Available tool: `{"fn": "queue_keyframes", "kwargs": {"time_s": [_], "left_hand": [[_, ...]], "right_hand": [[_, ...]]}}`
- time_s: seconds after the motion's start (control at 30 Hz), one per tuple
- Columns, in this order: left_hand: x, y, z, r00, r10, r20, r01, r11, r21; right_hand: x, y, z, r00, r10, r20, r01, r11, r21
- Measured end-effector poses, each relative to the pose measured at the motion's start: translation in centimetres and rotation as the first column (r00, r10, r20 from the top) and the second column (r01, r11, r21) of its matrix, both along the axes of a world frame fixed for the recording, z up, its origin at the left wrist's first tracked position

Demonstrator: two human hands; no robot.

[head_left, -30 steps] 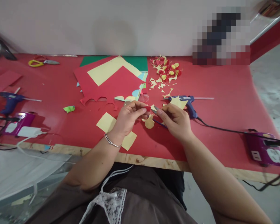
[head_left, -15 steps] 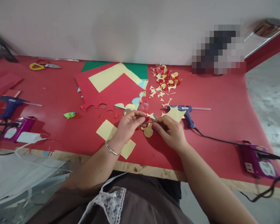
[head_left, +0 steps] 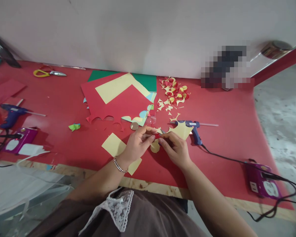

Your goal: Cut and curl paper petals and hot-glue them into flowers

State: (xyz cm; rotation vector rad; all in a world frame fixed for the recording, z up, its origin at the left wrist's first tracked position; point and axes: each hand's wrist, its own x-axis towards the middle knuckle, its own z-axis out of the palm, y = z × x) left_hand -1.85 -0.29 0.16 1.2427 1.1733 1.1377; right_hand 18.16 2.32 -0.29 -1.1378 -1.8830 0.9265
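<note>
Far left of bench (head_left: 227, 154): left glue gun (head_left: 12, 116), left power box (head_left: 22, 138) with white adapter (head_left: 31, 149) in front. Scissors (head_left: 49, 73) behind them, handles leftward. Green scrap (head_left: 74, 126) next, on its own. Then stacked sheets (head_left: 108, 98), red and yellow over green, front edge cut in curves. Yellow paper (head_left: 112, 144) under left wrist. Left hand (head_left: 138, 144): fingers pinched almost closed on red piece (head_left: 157, 135), which sits between the hands, mostly covered. Yellow disc (head_left: 155, 146) on bench just below it. Right hand (head_left: 176, 149): fingers bunched close, gripping grey tool (head_left: 162, 131); only a bit shows, type unclear. Pile (head_left: 176, 92) of red and yellow bits farther back. Star-edged scrap (head_left: 184, 130) beside right glue gun (head_left: 195, 132), cord running to right power box (head_left: 262, 181)
</note>
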Motion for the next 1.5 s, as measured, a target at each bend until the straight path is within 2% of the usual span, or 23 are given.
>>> {"fn": "queue_keyframes", "kwargs": {"time_s": [0.13,0.33,0.43,0.53,0.6,0.7,0.77,0.83,0.97,1.1,1.2,1.3,1.5], "left_hand": [[0.1,0.2,1.2,0.989,-0.040,-0.140,0.047,0.998,0.043],[-0.3,1.3,2.6,0.952,-0.180,-0.248,0.189,0.982,0.012],[-0.8,2.2,2.7,0.946,-0.191,-0.262,0.193,0.981,-0.017],[-1.4,3.0,2.4,0.939,-0.139,-0.315,0.152,0.988,0.015],[-1.7,3.3,2.0,0.900,-0.082,-0.429,0.135,0.986,0.095],[-2.1,3.4,1.1,0.763,-0.026,-0.646,0.199,0.960,0.196],[-2.3,3.5,0.6,0.686,-0.024,-0.727,0.258,0.943,0.212],[-2.4,3.7,0.2,0.668,-0.034,-0.743,0.277,0.938,0.207],[-2.7,3.6,0.0,0.712,-0.019,-0.702,0.247,0.943,0.224],[-2.9,3.1,0.4,0.750,-0.002,-0.662,0.216,0.946,0.242],[-2.9,2.7,0.9,0.755,-0.038,-0.654,0.246,0.942,0.230],[-2.7,2.5,1.3,0.717,-0.094,-0.690,0.304,0.934,0.188],[-2.3,1.9,1.5,0.585,-0.272,-0.764,0.402,0.915,-0.018]], "right_hand": [[-0.1,0.0,-0.1,1.000,-0.025,-0.003,0.025,0.999,0.020],[0.0,0.1,-0.2,0.999,-0.034,0.011,0.034,0.999,0.007],[0.2,0.1,-0.2,0.999,-0.038,0.020,0.038,0.999,0.006],[0.5,0.3,-0.3,0.998,-0.025,0.061,0.026,1.000,-0.011],[0.8,0.3,-0.5,0.993,0.017,0.117,-0.013,0.999,-0.038],[1.0,0.3,-0.6,0.969,0.110,0.219,-0.105,0.994,-0.036],[1.0,0.2,-0.7,0.946,0.151,0.288,-0.160,0.987,0.010],[0.9,0.1,-0.8,0.918,0.164,0.362,-0.198,0.978,0.059],[0.7,-0.1,-1.0,0.871,0.169,0.461,-0.232,0.969,0.082],[0.8,0.0,-1.0,0.862,0.172,0.476,-0.220,0.974,0.046],[0.9,0.1,-1.0,0.863,0.193,0.467,-0.227,0.974,0.016],[0.9,0.1,-1.0,0.863,0.192,0.468,-0.224,0.975,0.013],[0.8,0.1,-1.2,0.862,0.174,0.476,-0.221,0.974,0.044]]}}
